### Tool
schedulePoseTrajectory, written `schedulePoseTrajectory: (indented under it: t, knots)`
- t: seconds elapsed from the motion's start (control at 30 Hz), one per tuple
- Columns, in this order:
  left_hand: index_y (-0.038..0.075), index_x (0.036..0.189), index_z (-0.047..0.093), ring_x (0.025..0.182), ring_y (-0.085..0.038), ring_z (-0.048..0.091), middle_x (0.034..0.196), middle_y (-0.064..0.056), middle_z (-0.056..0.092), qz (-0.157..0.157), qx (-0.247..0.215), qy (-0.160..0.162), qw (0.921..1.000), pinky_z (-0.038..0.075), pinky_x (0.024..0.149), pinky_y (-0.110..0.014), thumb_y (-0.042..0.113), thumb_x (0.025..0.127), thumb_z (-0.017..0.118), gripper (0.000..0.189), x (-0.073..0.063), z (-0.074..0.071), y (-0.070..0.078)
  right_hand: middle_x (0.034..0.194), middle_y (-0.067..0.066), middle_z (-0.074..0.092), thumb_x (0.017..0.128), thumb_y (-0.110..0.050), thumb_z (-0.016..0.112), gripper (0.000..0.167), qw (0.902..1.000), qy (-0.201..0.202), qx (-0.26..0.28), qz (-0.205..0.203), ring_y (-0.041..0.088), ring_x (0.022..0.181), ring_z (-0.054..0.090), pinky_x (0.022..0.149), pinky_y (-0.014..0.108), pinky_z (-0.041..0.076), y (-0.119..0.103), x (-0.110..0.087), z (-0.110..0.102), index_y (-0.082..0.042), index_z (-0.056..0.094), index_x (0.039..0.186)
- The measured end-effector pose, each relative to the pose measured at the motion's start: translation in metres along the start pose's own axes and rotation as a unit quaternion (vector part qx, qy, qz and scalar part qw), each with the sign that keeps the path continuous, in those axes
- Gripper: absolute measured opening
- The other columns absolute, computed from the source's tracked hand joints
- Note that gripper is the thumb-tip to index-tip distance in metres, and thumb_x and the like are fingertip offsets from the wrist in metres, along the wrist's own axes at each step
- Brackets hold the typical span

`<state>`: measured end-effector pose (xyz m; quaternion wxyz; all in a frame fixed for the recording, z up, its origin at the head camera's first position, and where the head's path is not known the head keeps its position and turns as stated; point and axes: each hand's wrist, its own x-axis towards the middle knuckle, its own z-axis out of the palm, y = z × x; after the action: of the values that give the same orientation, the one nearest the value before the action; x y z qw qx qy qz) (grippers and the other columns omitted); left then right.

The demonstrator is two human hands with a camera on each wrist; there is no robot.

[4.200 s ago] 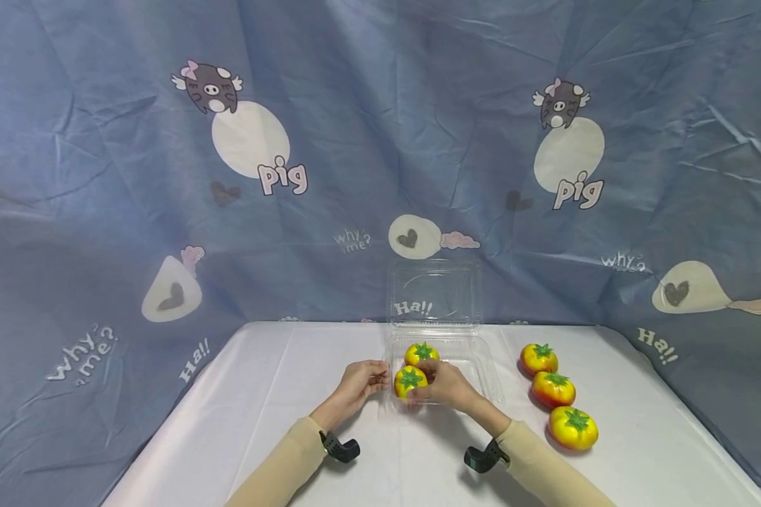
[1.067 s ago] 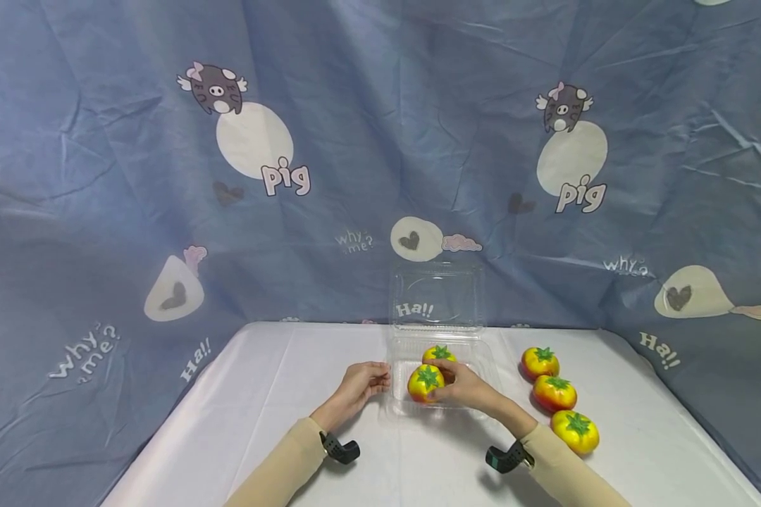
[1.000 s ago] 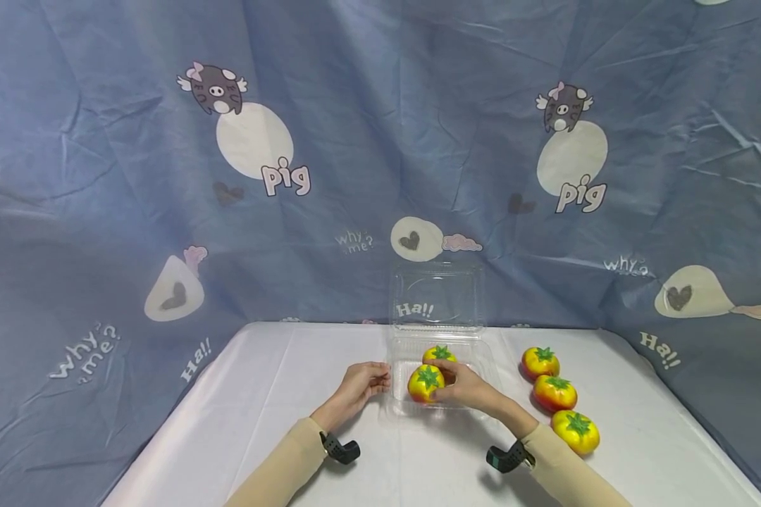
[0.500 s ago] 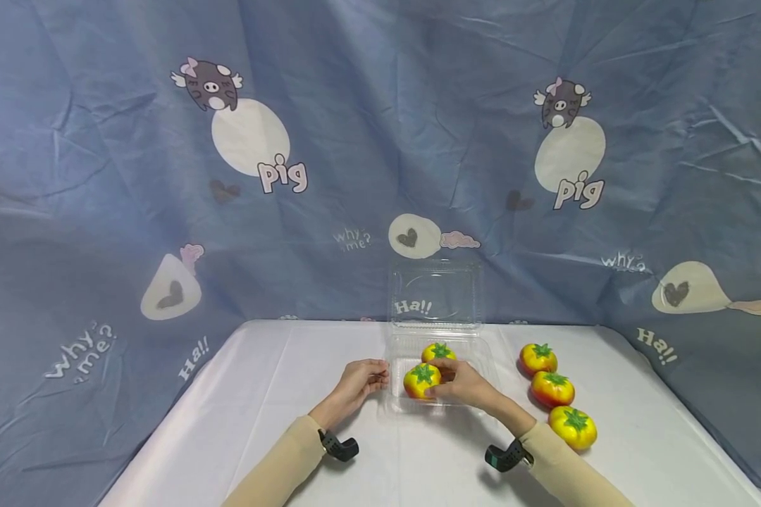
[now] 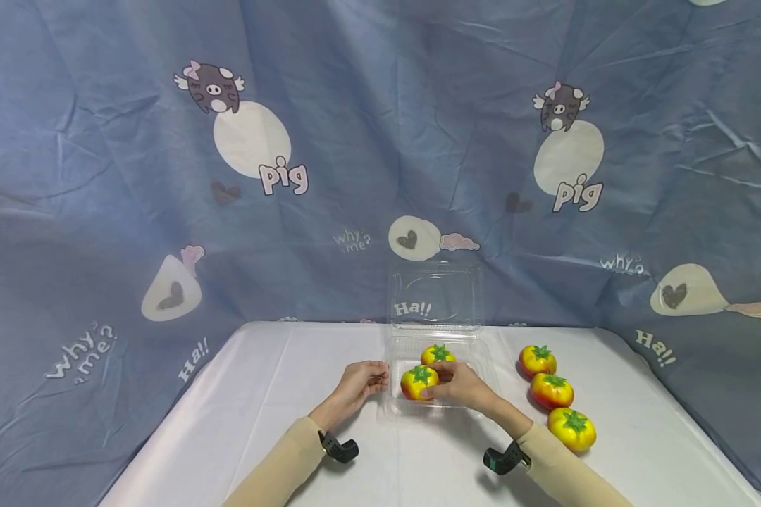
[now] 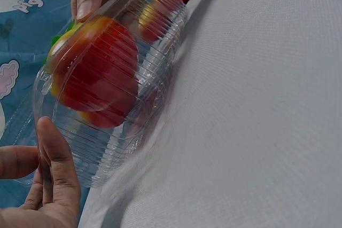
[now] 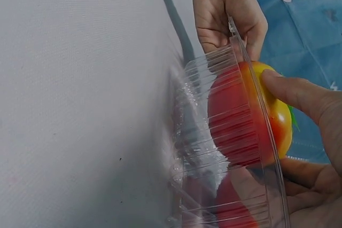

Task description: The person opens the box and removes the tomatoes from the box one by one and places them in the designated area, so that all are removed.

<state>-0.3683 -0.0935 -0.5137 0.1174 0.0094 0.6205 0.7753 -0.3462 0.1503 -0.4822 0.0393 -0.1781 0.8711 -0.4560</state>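
A clear plastic clamshell container [image 5: 398, 405] stands on the table, its see-through lid [image 5: 440, 296] raised at the back. In it sit two yellow-red tomatoes with green star-shaped tops: a front tomato [image 5: 418, 381] and a rear tomato [image 5: 437, 353]. My right hand [image 5: 459, 386] grips the front tomato, thumb on the near side, fingers behind. In the right wrist view the thumb presses on its yellow upper side. My left hand [image 5: 358, 387] pinches the container's left rim; in the left wrist view the fingers [image 6: 53, 137] lie against the clear wall.
To the right of the container, three more tomatoes stand in a slanting row: a back one [image 5: 536, 360], a middle one [image 5: 552, 391] and a front one [image 5: 572, 429]. A white cloth [image 5: 279, 380] covers the table. A blue printed curtain [image 5: 330, 176] hangs behind.
The front tomato has slid a little left in the container with my right hand over the last second. Since the earliest frame, both tomatoes have shifted right. The left hand holds its place.
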Motion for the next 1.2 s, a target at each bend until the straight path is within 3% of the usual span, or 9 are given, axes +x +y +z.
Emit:
schedulePoseTrajectory:
  t: [0.63,0.93,1.2]
  knots:
    - [-0.021,0.119,0.050,0.070,-0.012,0.059,0.082,-0.005,0.061,0.008,0.000,-0.001,1.0000,0.055,0.067,-0.022,0.005,0.092,0.057,0.038,-0.0033,0.0004,0.0011,0.113,0.019,0.067,0.072,-0.022,0.084,0.065,0.9998,0.011,0.016,-0.002,0.025,0.101,0.066,0.088,0.035,0.055,0.0013,0.0007,0.0008,0.007,0.059,0.124]
    - [-0.020,0.119,0.050,0.070,-0.012,0.059,0.083,-0.006,0.061,0.007,-0.001,0.001,1.0000,0.055,0.067,-0.022,0.005,0.092,0.056,0.038,-0.0034,0.0009,0.0008,0.114,0.015,0.067,0.073,-0.024,0.083,0.062,0.9999,0.004,0.001,-0.013,0.022,0.100,0.064,0.086,0.030,0.055,0.0012,0.0006,0.0021,0.002,0.061,0.125]
    - [-0.018,0.115,0.053,0.070,-0.012,0.059,0.081,-0.004,0.060,0.007,0.001,0.003,1.0000,0.055,0.067,-0.022,0.005,0.092,0.056,0.032,-0.0025,0.0008,0.0004,0.111,0.015,0.067,0.072,-0.024,0.083,0.061,0.9999,-0.001,-0.009,-0.014,0.023,0.097,0.064,0.084,0.033,0.055,0.0011,0.0005,0.0014,0.002,0.061,0.123]
